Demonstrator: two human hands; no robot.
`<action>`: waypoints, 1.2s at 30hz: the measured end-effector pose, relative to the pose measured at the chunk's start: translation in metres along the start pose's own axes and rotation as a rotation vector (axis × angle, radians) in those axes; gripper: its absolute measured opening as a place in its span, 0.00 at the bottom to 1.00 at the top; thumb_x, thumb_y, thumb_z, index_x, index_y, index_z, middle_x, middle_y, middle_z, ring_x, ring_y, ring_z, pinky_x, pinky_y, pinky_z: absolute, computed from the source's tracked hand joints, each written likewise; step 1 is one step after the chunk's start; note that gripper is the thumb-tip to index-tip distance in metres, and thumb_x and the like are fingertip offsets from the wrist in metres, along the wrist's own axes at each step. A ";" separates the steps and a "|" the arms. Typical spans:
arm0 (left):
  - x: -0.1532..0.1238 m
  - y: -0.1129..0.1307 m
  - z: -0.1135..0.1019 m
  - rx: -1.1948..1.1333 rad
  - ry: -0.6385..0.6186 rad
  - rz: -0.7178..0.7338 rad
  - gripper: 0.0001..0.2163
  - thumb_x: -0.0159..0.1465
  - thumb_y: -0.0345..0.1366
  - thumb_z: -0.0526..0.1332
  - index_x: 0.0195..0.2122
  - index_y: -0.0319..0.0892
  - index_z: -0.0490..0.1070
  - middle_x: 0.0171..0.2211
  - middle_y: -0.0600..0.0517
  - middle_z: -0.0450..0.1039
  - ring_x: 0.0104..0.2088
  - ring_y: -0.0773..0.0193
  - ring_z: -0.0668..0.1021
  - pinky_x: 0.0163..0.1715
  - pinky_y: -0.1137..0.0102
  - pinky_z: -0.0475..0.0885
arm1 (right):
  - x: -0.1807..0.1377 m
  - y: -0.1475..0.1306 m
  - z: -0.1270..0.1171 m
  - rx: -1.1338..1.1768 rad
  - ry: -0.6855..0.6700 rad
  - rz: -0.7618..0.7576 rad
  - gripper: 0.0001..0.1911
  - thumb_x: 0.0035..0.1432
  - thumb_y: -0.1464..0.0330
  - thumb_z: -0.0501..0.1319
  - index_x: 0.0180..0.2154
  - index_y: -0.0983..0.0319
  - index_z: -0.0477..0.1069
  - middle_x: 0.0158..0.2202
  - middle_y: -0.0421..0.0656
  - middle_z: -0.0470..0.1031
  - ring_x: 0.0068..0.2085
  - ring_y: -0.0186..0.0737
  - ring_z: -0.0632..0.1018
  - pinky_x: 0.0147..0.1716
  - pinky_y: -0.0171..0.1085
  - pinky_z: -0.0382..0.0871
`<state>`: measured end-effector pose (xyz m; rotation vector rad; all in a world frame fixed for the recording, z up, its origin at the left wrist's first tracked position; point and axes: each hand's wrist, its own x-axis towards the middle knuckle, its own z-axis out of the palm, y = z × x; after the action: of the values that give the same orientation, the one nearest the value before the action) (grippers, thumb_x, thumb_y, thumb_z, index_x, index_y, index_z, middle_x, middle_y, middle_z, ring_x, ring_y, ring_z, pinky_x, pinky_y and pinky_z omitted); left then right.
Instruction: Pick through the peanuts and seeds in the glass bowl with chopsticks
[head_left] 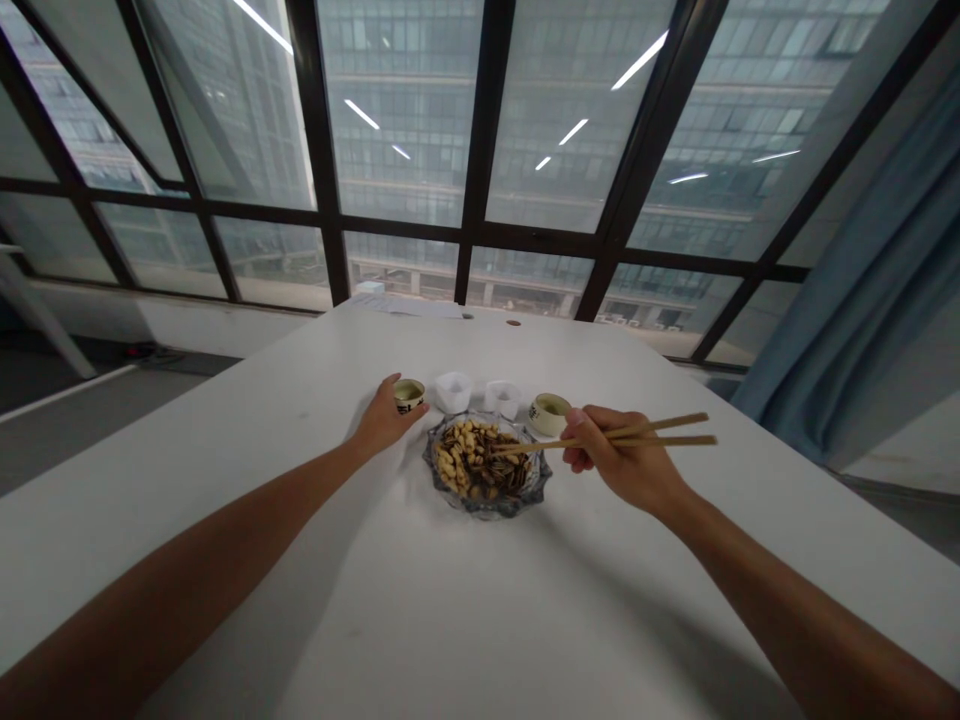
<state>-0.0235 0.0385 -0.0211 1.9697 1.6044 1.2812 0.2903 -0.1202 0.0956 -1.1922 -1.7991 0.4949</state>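
My right hand [626,460] is closed round a pair of wooden chopsticks [667,432]. Their tips reach into a scalloped glass bowl [487,507] filled with peanuts [455,465] on the left and dark seeds [517,472] on the right. Whether the tips pinch anything is too small to tell. At the bowl's upper left, my left hand [384,418] wraps its thumb and fingers around a small cream cup [409,398] with black lettering. A matching cup [550,414] stands just beyond my right hand. Between the two cups sit two small white dishes, one on the left [453,392] and one on the right [502,398].
All of this rests on a white table [420,620]. Papers [409,306] lie at its far edge, near dark-framed windows [472,200]. A blue curtain [862,270] hangs on the right, and a pale metal frame [49,315] stands at far left.
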 end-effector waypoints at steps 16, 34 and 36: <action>0.000 0.000 0.000 -0.005 -0.003 -0.009 0.36 0.59 0.49 0.69 0.64 0.41 0.57 0.60 0.37 0.70 0.60 0.50 0.74 0.60 0.56 0.69 | -0.002 -0.013 -0.016 -0.287 -0.346 -0.200 0.29 0.66 0.47 0.57 0.21 0.58 0.72 0.16 0.39 0.69 0.18 0.33 0.67 0.18 0.35 0.60; 0.000 0.002 -0.002 -0.010 -0.014 -0.016 0.37 0.59 0.49 0.69 0.64 0.40 0.57 0.60 0.37 0.70 0.60 0.51 0.74 0.60 0.57 0.69 | -0.002 -0.018 -0.015 -0.302 -0.388 -0.243 0.28 0.69 0.50 0.54 0.22 0.59 0.69 0.17 0.38 0.68 0.19 0.32 0.67 0.19 0.34 0.59; 0.000 0.001 -0.001 -0.010 -0.017 -0.018 0.37 0.59 0.49 0.69 0.64 0.39 0.57 0.60 0.37 0.70 0.60 0.50 0.74 0.60 0.56 0.69 | -0.002 -0.018 -0.015 -0.312 -0.394 -0.256 0.28 0.70 0.50 0.54 0.22 0.59 0.69 0.17 0.38 0.68 0.19 0.31 0.67 0.20 0.33 0.59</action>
<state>-0.0234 0.0381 -0.0196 1.9513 1.6010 1.2597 0.2937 -0.1328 0.1156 -1.0965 -2.4004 0.3211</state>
